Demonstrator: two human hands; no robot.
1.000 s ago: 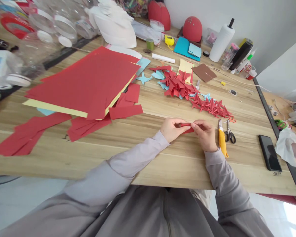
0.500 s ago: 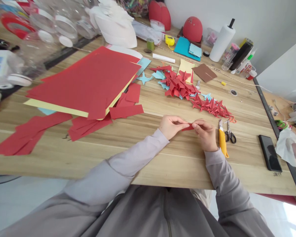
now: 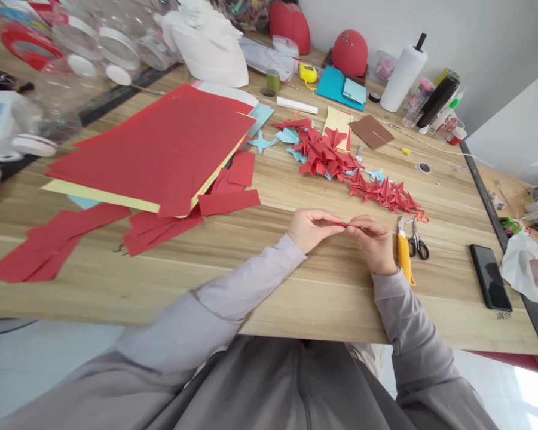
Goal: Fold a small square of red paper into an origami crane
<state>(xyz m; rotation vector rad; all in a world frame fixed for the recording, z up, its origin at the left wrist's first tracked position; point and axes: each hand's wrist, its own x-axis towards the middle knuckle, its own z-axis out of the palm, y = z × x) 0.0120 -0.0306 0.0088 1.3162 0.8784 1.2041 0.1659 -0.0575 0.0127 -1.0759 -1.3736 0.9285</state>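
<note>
Here we go at the tabletop (image 3: 341,304), and right in the middle of the action is a thin folded red paper strip (image 3: 344,224), pinched between 2 hands! The left hand (image 3: 311,230) has one end, the right hand (image 3: 373,243) has the other, and both grips are narrow, fingertips closed on the paper. Just beside the right hand lie a yellow utility knife (image 3: 403,258) and a pair of scissors (image 3: 416,242). Farther up the wood, a heap of red origami pieces (image 3: 323,154) sprawls with blue paper stars (image 3: 260,142) tucked among them. Over to the left, a big stack of red paper sheets (image 3: 152,149) sits on yellow sheets (image 3: 98,196), with red paper offcuts (image 3: 226,202) scattered around it. Out on the right, a black smartphone (image 3: 490,278) lies flat!
</note>
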